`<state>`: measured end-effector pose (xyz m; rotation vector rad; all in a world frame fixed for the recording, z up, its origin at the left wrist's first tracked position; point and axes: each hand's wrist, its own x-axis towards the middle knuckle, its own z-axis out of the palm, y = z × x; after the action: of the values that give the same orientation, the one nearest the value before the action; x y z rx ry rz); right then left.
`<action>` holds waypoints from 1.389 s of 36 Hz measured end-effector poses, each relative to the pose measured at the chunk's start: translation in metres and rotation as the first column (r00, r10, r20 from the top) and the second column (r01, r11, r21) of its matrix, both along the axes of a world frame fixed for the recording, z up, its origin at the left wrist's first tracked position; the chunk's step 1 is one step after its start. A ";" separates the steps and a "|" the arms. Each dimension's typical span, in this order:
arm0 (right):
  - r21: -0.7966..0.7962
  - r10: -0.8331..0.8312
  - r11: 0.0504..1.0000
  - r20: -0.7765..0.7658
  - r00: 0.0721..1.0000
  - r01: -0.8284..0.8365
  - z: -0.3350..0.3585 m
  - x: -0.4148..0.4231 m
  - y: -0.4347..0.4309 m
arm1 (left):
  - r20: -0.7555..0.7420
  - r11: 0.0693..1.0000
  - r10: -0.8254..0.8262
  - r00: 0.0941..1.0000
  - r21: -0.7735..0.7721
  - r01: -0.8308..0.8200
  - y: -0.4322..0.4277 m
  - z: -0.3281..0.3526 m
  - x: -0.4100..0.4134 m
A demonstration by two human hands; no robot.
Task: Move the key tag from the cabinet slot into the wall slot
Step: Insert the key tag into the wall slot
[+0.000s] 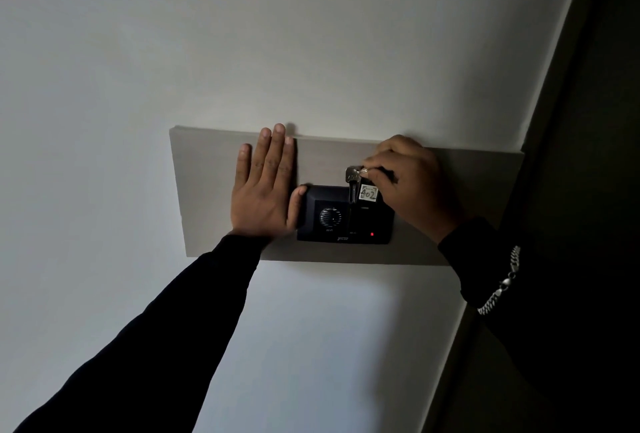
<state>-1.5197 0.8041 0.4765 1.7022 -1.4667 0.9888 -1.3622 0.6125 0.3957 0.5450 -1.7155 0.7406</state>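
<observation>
A black wall unit (343,216) with a round dial and a small red light is mounted on a grey panel (214,190). My right hand (412,183) pinches the key tag (367,193), a dark tag with a white label reading 402, at the top right of the unit. A metal key (352,180) on a ring hangs beside the tag. The tag's lower end meets the unit's top edge; whether it sits inside the slot I cannot tell. My left hand (266,183) lies flat on the panel, fingers spread, thumb touching the unit's left corner.
The white wall (242,34) surrounds the panel. A dark vertical surface (588,155) runs down the right side, close to my right wrist, which wears a chain bracelet (502,283). The scene is dim.
</observation>
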 end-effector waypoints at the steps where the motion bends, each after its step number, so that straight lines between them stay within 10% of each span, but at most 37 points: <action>1: -0.008 0.013 1.000 0.014 1.000 -0.013 -0.002 -0.001 0.000 | -0.002 1.000 -0.003 1.000 0.000 0.003 0.000 0.000 0.000; 28: -0.198 0.077 0.976 -0.065 0.995 -0.089 -0.026 -0.012 -0.016 | 0.008 0.999 -0.029 1.000 0.029 0.029 -0.001 -0.001 0.000; 50: 0.041 -0.067 0.997 0.110 0.992 0.063 -0.033 0.016 0.020 | 0.137 0.903 -0.231 0.963 0.398 0.160 0.062 0.031 0.022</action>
<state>-1.5033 0.8244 0.4436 1.6377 -1.6116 1.0419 -1.3402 0.6744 0.4265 0.5716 -2.0708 0.3124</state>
